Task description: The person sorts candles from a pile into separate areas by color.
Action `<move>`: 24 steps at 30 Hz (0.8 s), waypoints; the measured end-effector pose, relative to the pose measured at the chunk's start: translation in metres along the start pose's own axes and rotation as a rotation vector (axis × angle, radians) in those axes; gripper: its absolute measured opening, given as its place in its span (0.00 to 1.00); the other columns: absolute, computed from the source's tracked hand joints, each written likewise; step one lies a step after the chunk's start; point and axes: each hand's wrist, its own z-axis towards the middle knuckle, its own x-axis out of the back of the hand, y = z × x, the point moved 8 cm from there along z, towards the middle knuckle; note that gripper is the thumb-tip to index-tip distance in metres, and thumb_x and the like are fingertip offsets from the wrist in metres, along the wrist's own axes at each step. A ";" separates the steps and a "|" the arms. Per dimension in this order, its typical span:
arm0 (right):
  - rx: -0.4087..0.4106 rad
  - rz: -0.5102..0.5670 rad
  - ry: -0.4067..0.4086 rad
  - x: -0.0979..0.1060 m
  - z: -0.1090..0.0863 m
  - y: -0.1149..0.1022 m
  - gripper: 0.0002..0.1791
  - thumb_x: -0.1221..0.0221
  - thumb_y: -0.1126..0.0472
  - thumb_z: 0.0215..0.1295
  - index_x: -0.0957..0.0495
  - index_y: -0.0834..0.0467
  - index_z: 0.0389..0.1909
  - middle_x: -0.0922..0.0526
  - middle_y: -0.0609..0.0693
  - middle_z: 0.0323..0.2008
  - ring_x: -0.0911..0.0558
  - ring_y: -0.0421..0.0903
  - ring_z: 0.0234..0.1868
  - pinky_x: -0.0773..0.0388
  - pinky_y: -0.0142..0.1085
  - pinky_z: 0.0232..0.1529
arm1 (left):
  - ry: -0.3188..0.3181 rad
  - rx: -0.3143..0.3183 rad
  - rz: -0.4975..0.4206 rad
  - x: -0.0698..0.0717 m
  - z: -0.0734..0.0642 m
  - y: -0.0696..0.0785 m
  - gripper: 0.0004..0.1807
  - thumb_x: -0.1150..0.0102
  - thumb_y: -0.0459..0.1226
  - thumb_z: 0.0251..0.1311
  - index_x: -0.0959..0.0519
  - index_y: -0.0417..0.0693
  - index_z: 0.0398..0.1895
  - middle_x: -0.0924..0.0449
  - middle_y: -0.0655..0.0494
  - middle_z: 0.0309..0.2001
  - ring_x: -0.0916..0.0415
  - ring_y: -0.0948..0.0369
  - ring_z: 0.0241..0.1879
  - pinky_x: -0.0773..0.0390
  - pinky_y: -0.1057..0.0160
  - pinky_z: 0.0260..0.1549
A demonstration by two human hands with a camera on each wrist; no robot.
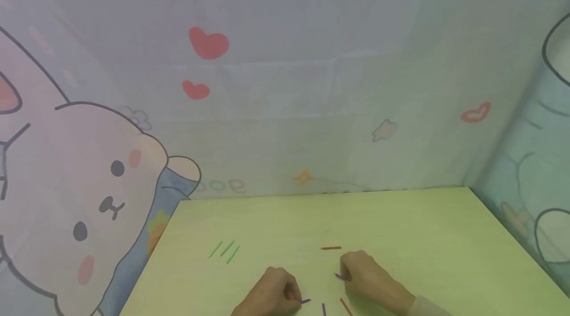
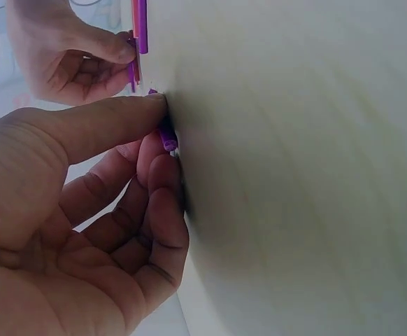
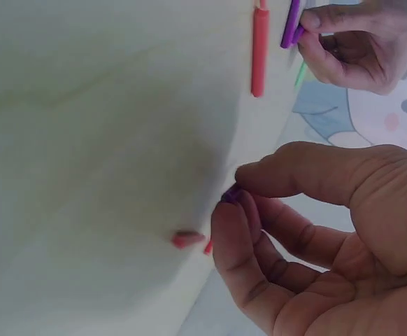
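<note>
At the near middle of the table, my left hand [image 1: 273, 293] pinches a slim purple crayon-like stick [image 2: 167, 136] between thumb and fingers, low over the surface. Its pointed end sticks out to the right in the head view. My right hand [image 1: 369, 279] pinches another purple crayon-like stick [image 1: 339, 276], mostly hidden by the fingertips. Between the hands, a third purple stick [image 1: 324, 309] and a red stick [image 3: 259, 56] with a narrower end lie on the table. Just beyond the right hand lies a second red stick [image 1: 331, 248], set sideways.
Several green sticks [image 1: 233, 254] lie slanted side by side on the left part of the pale yellow-green table [image 1: 267, 222]. A printed cloth [image 1: 285, 83] with hearts and a rabbit hangs behind the table and along its sides.
</note>
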 end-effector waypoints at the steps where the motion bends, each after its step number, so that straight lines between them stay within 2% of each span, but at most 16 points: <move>1: 0.024 0.002 0.014 0.003 0.001 -0.002 0.16 0.39 0.75 0.51 0.26 0.50 0.19 0.29 0.38 0.21 0.34 0.35 0.25 0.32 0.30 0.27 | 0.000 0.011 -0.008 0.000 0.000 -0.001 0.10 0.31 0.26 0.51 0.13 0.51 0.22 0.20 0.65 0.18 0.25 0.69 0.21 0.23 0.67 0.21; 6: 0.075 0.005 0.059 0.033 0.013 -0.015 0.12 0.34 0.73 0.54 0.22 0.52 0.25 0.26 0.41 0.24 0.31 0.36 0.26 0.29 0.31 0.28 | 0.010 0.040 -0.014 0.002 0.000 -0.003 0.10 0.31 0.27 0.50 0.13 0.53 0.21 0.20 0.64 0.18 0.25 0.68 0.20 0.23 0.67 0.21; 10: 0.078 0.026 0.077 0.059 0.026 -0.022 0.14 0.38 0.74 0.53 0.21 0.50 0.26 0.26 0.44 0.27 0.29 0.38 0.28 0.28 0.32 0.29 | 0.015 0.040 0.007 0.003 0.000 -0.001 0.11 0.33 0.26 0.49 0.14 0.53 0.20 0.20 0.63 0.18 0.26 0.68 0.20 0.24 0.67 0.20; 15: 0.126 0.040 0.159 0.083 0.049 -0.023 0.14 0.36 0.73 0.58 0.20 0.47 0.29 0.22 0.43 0.31 0.25 0.42 0.34 0.25 0.35 0.36 | 0.001 0.097 -0.005 0.004 -0.001 -0.003 0.12 0.35 0.25 0.48 0.15 0.52 0.19 0.20 0.60 0.18 0.26 0.65 0.19 0.24 0.65 0.19; 19: 0.134 0.076 0.190 0.085 0.073 -0.015 0.12 0.35 0.71 0.62 0.18 0.48 0.34 0.18 0.43 0.35 0.21 0.41 0.37 0.20 0.36 0.40 | -0.003 0.135 -0.010 0.005 -0.001 -0.005 0.11 0.34 0.25 0.48 0.15 0.51 0.18 0.20 0.59 0.17 0.27 0.64 0.19 0.25 0.63 0.19; 24: 0.148 0.078 0.178 0.070 0.098 -0.003 0.11 0.36 0.71 0.64 0.18 0.51 0.37 0.17 0.44 0.37 0.21 0.41 0.38 0.20 0.37 0.41 | -0.005 0.142 -0.040 0.003 -0.002 -0.007 0.10 0.35 0.25 0.47 0.15 0.50 0.18 0.20 0.58 0.18 0.26 0.63 0.19 0.24 0.63 0.18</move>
